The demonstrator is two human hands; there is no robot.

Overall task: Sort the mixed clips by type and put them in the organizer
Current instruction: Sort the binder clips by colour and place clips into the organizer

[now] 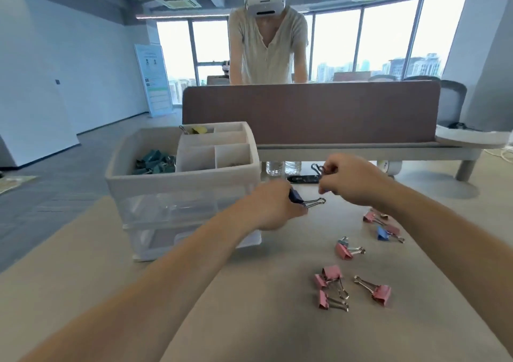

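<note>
A dark blue binder clip (296, 195) is being gripped by the left hand (273, 206), above the desk (249, 320) and just in front of the right front corner of the organizer (180, 184). Its long axis is lying roughly level, running left to right. The blue body is being enclosed by the curled fingers. The two silver wire handles, folded together into a narrow loop, are pointing right, towards the right hand (352, 179).

A second clip (317, 168) is being pinched by the fingers of the right hand, slightly higher and farther back. Only its dark wire loops are showing, pointing left; its body is being hidden by the hand. A gap is showing between the two clips.

In the organizer, green clips (154, 161) are being stored in the large left compartment and a yellow clip (198, 130) in the rear one. Pink clips (331, 274) are lying loose on the desk to the right, with one lighter blue clip (383, 234) among the farthest group.
</note>
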